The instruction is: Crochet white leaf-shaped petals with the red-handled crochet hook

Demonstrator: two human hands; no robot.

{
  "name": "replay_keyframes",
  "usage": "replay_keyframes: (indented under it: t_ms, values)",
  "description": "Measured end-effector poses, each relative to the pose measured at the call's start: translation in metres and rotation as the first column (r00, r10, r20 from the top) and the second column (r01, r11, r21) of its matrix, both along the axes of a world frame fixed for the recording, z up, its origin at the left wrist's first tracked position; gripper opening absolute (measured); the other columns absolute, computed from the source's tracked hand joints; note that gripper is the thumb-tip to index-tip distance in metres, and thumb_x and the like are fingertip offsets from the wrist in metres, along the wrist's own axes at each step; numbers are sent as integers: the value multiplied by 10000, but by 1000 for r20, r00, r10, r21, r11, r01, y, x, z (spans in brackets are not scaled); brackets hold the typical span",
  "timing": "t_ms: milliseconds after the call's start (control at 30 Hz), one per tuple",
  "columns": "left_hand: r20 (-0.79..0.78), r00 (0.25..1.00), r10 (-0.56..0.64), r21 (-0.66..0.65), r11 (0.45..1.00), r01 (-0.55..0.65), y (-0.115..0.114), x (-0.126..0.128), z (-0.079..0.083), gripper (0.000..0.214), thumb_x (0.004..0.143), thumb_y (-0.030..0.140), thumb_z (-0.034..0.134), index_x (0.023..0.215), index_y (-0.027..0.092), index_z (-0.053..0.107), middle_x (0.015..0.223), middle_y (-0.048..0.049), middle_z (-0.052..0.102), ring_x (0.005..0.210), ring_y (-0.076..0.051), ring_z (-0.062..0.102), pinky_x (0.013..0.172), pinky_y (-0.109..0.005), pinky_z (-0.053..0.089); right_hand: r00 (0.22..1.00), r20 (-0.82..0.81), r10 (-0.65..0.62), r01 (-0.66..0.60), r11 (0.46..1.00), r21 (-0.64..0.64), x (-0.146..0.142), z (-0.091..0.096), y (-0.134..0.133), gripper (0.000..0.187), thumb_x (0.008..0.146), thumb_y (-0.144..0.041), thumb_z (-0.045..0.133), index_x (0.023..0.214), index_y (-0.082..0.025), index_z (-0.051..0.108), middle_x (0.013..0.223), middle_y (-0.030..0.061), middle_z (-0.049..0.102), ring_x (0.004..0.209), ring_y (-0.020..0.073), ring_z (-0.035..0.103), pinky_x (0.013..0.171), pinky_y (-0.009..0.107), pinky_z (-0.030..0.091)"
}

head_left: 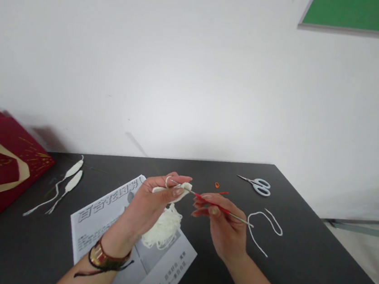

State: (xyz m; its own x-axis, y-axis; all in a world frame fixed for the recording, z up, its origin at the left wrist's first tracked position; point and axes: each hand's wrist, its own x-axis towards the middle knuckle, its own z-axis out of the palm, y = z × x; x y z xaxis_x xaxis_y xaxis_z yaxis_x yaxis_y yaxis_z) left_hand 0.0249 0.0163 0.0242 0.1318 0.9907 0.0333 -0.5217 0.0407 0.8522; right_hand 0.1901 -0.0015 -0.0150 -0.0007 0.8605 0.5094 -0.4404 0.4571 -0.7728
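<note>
Above the printed white paper sheet (104, 228), the left hand (150, 206) pinches a cream crocheted piece (181, 197), seemingly to steady it; right of the sheet, the right hand (229, 231) lightly grips a thin red-handled metal hook (198, 196), probably for control.

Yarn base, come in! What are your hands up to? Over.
Left hand pinching white crochet piece. Right hand gripping red-handled hook, shaft reaching the piece. White yarn pile below, on printed sheet. Scissors right, clear of hands.
</note>
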Motion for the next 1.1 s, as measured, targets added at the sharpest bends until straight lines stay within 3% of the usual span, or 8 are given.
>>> replay_keyframes:
  t_ms: [300,433,600,800,1100]
  values:
    - [-156,986,-60,-15,998,59,5,-1,10,347,647,141,785,987,200,742,745,-5,680,641,-88,580,634,-212,430,999,-36,-4,1,996,-87,10,9,7,126,828,-251,648,922,-210,721,837,53,736,704,159,683,563,271,602]
    - [-137,972,-191,-68,981,183,9,-11,6,402,654,147,782,1050,182,717,708,-2,652,619,-84,561,608,-211,402,1000,-2,15,-15,992,-125,14,15,10,112,814,-242,665,898,-200,724,793,47,744,633,150,688,547,263,601]
    - [-95,955,-281,-126,955,268,14,-23,1,399,626,121,790,1019,160,730,736,-22,646,613,-89,538,579,-221,373,996,87,16,-6,994,-113,19,21,13,108,805,-245,673,875,-185,730,761,53,733,579,158,677,529,282,594]
    - [-131,927,-351,-113,934,337,13,-33,-7,389,649,143,765,1035,165,727,719,-20,600,589,-87,484,543,-224,337,986,142,92,-82,994,-70,25,16,19,110,812,-256,667,877,-192,727,735,56,715,603,171,669,517,299,579]
    - [-175,884,-433,-93,902,423,12,-35,-9,368,665,155,729,1032,185,732,654,-8,566,508,-75,399,470,-230,248,985,152,81,-79,997,-19,29,12,17,105,823,-241,651,885,-195,722,767,58,703,590,172,669,506,301,565]
